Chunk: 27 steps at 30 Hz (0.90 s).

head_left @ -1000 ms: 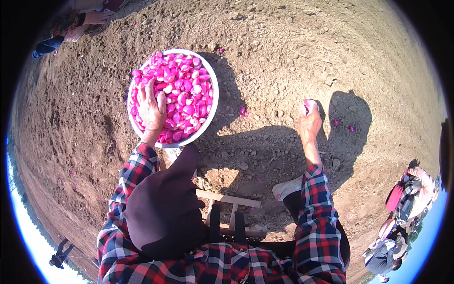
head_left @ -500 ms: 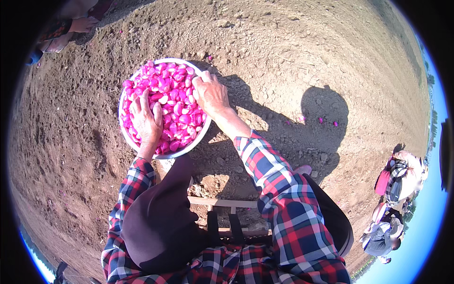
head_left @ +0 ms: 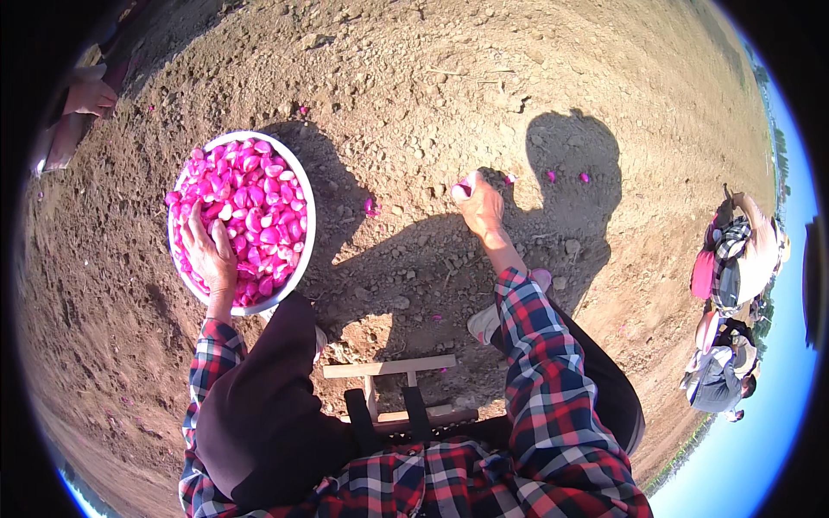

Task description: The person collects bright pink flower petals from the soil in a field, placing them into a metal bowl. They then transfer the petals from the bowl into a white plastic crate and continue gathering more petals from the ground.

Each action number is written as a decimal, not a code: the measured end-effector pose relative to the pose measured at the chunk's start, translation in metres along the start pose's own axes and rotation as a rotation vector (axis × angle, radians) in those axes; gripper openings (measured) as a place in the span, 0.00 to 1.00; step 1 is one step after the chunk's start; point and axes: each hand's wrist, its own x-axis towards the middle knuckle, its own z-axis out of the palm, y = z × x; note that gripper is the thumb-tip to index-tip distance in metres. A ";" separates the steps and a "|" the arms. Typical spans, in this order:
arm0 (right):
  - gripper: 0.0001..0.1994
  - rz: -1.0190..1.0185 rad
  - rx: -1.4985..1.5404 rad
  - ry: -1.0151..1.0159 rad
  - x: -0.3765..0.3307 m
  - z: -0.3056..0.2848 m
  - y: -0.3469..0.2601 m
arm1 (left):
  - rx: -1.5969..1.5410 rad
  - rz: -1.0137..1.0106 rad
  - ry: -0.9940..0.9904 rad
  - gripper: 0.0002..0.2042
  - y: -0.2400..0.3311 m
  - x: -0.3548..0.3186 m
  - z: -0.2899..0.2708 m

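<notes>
- Dry, brown, cloddy soil ground (head_left: 449,104): it fills nearly all that I see from the head view, with the person's long shadow across its middle.
- Red, white and dark plaid shirt sleeves (head_left: 540,363): both forearms come in from the lower edge, over dark trousers.
- Round white plastic basin (head_left: 304,203): it sits on the soil at the left and is heaped with glossy magenta-pink bulbs (head_left: 250,194), a few of them paler.
- Low pale wooden stool frame (head_left: 389,369): it stands between the legs, near the lower middle.
- Two other people (head_left: 734,285): bent low at the far right rim, well apart from the basin; another person's hand (head_left: 89,97) shows at the upper left rim.
- Left hand (head_left: 207,255): it lies inside the basin on the heap near its lower edge, fingers spread loosely over the bulbs.
- Right hand (head_left: 479,203): it is stretched out to the soil, well to the right of the basin, fingers pressed together around a single pink bulb (head_left: 463,187) that just shows at the fingertips.
- Loose pink bulbs on the soil (head_left: 372,207): one lies between basin and right hand; two more (head_left: 566,177) lie apart beyond the right hand, in the shadow.
</notes>
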 end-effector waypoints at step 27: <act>0.11 0.124 -0.487 -0.249 0.046 0.026 0.016 | 0.032 -0.069 0.008 0.23 0.008 0.000 -0.004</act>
